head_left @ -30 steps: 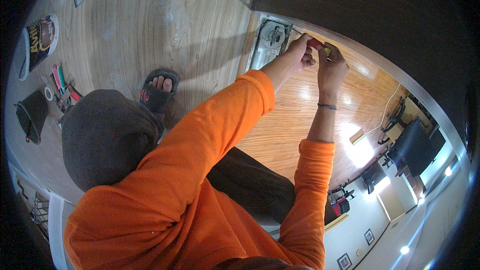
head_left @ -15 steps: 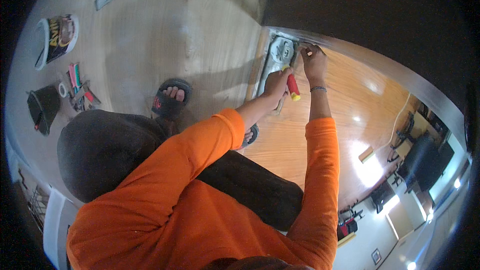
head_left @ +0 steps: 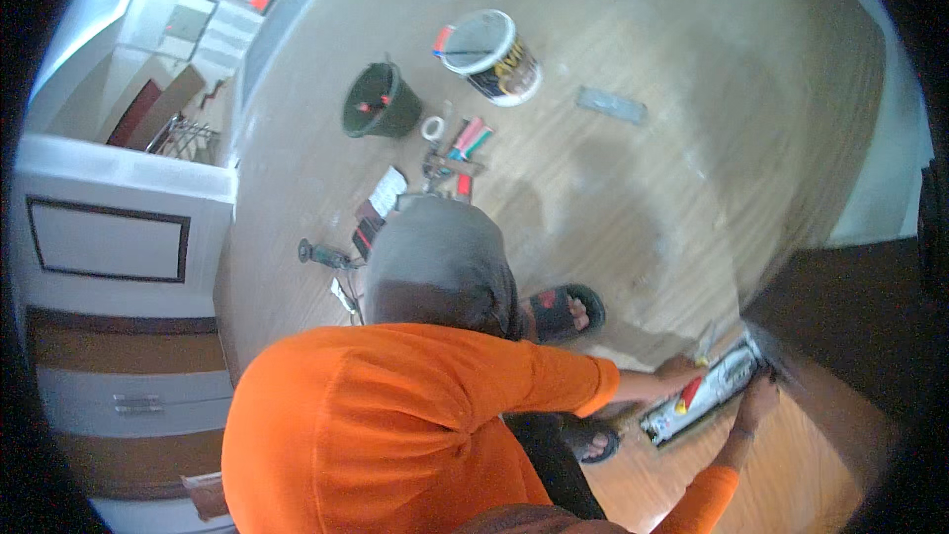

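My left hand (head_left: 678,377) is closed around a tool with a red and yellow handle (head_left: 688,398). A narrow greyish blade seems to stick out beyond its fingers, though blur hides its exact kind. The tool is over a long silver metal box (head_left: 682,421) set in a slot in the floor. My right hand (head_left: 759,401) is at the far right end of this box, beside the dark panel's lower edge. Its fingers look bent together; what they hold, if anything, is smeared and hidden.
A dark panel (head_left: 840,307) rises at the right. My sandalled foot (head_left: 568,313) is left of the box. On the floor lie a flat grey bar (head_left: 611,105), a white tub (head_left: 514,79), a dark bucket (head_left: 390,109), a tape roll (head_left: 432,129), several hand tools and a power tool (head_left: 324,255).
The view has swung left, so the metal box and both hands now appear lower right and the bucket and tools nearer the middle. My left hand still grips the red and yellow handle.
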Demonstrator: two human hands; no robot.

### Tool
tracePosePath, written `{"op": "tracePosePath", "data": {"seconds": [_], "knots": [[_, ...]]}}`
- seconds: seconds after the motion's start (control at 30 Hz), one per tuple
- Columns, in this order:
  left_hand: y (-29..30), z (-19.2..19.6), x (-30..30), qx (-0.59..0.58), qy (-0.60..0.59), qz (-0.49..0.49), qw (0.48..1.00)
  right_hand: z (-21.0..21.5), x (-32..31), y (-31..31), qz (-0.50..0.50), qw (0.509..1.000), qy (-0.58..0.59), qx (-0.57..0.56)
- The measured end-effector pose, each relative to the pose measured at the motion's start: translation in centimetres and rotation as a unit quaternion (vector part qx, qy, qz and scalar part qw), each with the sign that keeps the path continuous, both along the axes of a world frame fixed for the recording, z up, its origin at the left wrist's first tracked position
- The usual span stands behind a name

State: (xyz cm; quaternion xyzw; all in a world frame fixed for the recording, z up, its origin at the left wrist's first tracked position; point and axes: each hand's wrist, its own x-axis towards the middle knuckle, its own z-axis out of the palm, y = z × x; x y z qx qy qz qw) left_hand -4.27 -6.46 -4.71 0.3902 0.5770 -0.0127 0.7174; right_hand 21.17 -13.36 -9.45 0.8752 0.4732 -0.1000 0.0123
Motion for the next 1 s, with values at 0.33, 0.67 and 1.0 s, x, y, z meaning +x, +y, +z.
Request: {"op": "tracePosePath", "data": {"seconds": [0.33,0.67,1.0], "knots": [[1.6,2.2,1.2,0.007,-0.037,-0.023,0.999,0.4,3.2,-0.8,0.222,0.964,-0.146,0.015],[2.4,0.8,-0.4,0.015,-0.029,0.003,0.999,0.6,1.0,-0.4,0.18,0.956,-0.221,-0.076],[3.7,2.1,-2.1,-0.002,0.005,-0.001,1.0,-0.4,-0.4,-0.8,0.157,0.928,-0.338,0.008]]}}
